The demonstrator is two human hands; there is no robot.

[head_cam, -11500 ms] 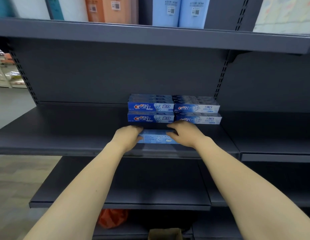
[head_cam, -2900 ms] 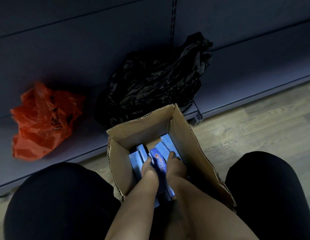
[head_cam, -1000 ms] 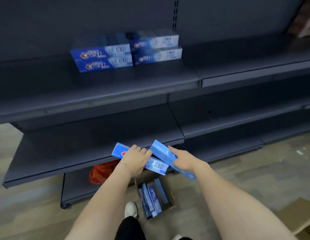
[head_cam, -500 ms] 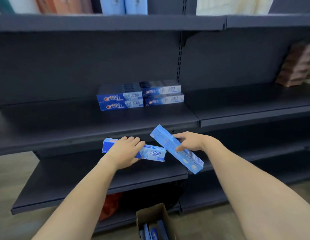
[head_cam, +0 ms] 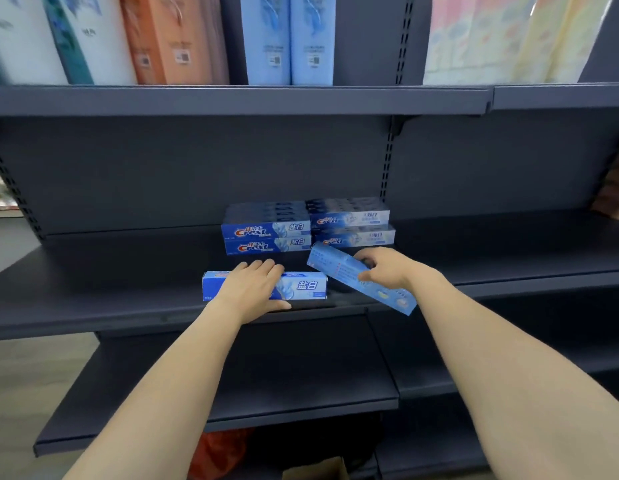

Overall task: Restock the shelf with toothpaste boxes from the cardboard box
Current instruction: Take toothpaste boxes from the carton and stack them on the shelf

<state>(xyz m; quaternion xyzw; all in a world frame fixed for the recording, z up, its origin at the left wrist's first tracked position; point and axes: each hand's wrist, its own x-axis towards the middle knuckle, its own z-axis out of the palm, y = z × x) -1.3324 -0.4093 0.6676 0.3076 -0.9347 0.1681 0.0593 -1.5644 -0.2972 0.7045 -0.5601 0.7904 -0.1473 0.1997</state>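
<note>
At the bottom edge, the top flap of the cardboard box (head_cam: 315,471) shows on the floor, with an orange bag (head_cam: 214,452) beside it under the lowest shelf. Higher up, both forearms reach over the front of the middle shelf (head_cam: 93,292). The left hand (head_cam: 254,289) grips a toothpaste box (head_cam: 302,285) that lies level and lengthwise near the shelf's front edge, fingers over its top and thumb at its front face. Just to the right, the right hand (head_cam: 387,268) holds a second toothpaste box (head_cam: 339,268), tilted, its near end hanging past the shelf edge and its far end pointing toward the stock behind. Farther back stand two stacks of toothpaste boxes (head_cam: 266,233), side by side and touching, each two high. On the upper shelf (head_cam: 231,98) stand tall packs (head_cam: 287,39) in white, orange and pale blue.
</note>
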